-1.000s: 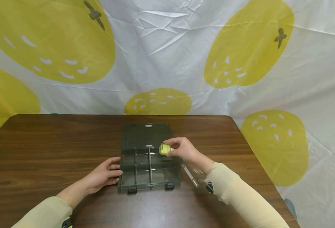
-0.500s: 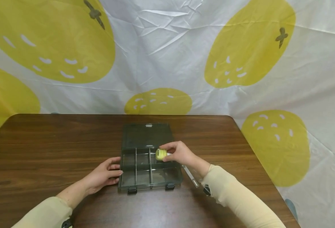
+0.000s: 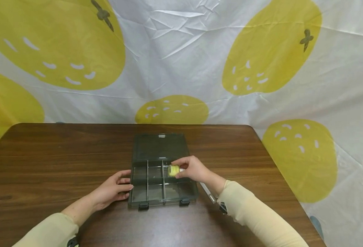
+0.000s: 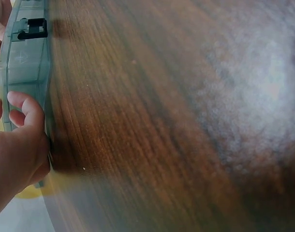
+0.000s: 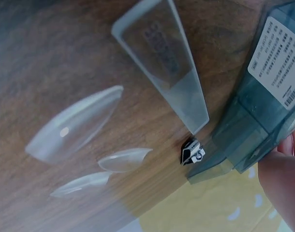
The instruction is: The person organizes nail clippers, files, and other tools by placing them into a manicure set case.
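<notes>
Your right hand (image 3: 193, 168) has a pinching grip on the little yellow spool (image 3: 173, 170), right over the back-right compartment of the open organizer box (image 3: 156, 192) on the bench (image 3: 60, 154). Left hand (image 3: 111, 188) rests with relaxed fingers against the box's left wall, so keep it braced there. I'd lower the spool straight down, clear of the divider (image 3: 162, 180), and only let go once it's seated.

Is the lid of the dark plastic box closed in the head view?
No, the lid lies open flat on the table, and the box shows its compartments.
</notes>
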The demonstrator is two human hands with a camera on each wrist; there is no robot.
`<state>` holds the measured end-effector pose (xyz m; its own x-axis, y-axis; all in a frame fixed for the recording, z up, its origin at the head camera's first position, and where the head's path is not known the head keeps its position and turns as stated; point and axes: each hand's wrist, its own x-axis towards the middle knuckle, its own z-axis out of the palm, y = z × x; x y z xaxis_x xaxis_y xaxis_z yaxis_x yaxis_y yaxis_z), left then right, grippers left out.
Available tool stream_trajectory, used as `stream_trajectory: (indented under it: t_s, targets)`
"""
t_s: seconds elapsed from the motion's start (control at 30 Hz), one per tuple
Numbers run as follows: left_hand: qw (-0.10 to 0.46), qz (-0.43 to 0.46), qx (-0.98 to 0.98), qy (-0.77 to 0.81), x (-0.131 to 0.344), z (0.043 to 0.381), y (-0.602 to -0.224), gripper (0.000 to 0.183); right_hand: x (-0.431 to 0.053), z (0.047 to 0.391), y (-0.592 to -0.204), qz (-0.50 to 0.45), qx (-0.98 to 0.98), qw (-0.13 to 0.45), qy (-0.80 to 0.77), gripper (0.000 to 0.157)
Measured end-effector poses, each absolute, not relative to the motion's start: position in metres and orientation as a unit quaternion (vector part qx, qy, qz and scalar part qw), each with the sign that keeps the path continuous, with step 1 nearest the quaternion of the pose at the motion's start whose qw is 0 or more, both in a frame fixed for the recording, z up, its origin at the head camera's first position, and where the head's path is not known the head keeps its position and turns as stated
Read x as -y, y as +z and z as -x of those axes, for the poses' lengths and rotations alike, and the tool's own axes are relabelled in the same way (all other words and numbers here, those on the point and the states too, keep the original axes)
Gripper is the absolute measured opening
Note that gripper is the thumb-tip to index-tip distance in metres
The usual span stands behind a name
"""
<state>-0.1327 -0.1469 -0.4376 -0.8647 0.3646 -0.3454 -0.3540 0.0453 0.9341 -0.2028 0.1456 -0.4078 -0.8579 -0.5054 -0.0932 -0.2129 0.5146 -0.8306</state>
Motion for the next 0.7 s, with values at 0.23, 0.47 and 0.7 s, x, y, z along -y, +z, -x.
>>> stream_trajectory:
  t_s: [0.23,0.47,0.7]
  targets:
    - [0.261,-0.003,-0.676,0.69,0.145,0.132,-0.436,0.071,-0.15,0.205,-0.408,0.232,-0.855,0.147,-0.44,0.036]
    - [0.264,-0.005,-0.673,0.691,0.145,0.132,-0.437,0.071,-0.158,0.205,-0.399,0.205,-0.844,0.146,-0.473,0.036]
    - [0.267,-0.008,-0.674,0.689,0.147,0.131,-0.435,0.072,-0.176,0.208,-0.393,0.181,-0.847,0.121,-0.485,0.036]
